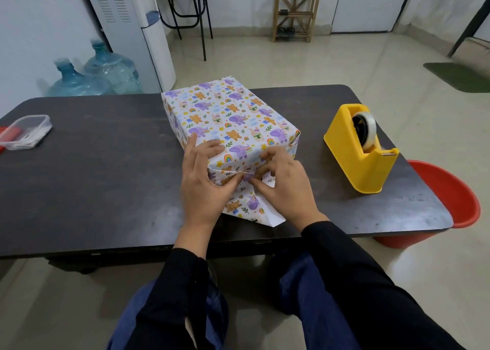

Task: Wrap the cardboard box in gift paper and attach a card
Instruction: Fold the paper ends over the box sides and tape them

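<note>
The box (225, 113) lies on the dark table (106, 164), covered in white gift paper printed with purple elephants, bears and rainbows. Its near end faces me, and a loose bottom flap of paper (249, 206) lies flat on the table below it. My left hand (204, 180) presses the folded paper against the near left corner, fingers over the top edge. My right hand (281, 182) pinches the paper fold at the middle of the near end, touching the left thumb. No card is in view.
A yellow tape dispenser (360, 148) with a clear tape roll stands on the table to the right. A clear plastic container (25, 131) sits at the table's left edge. A red bucket (450, 198) stands on the floor by the right corner.
</note>
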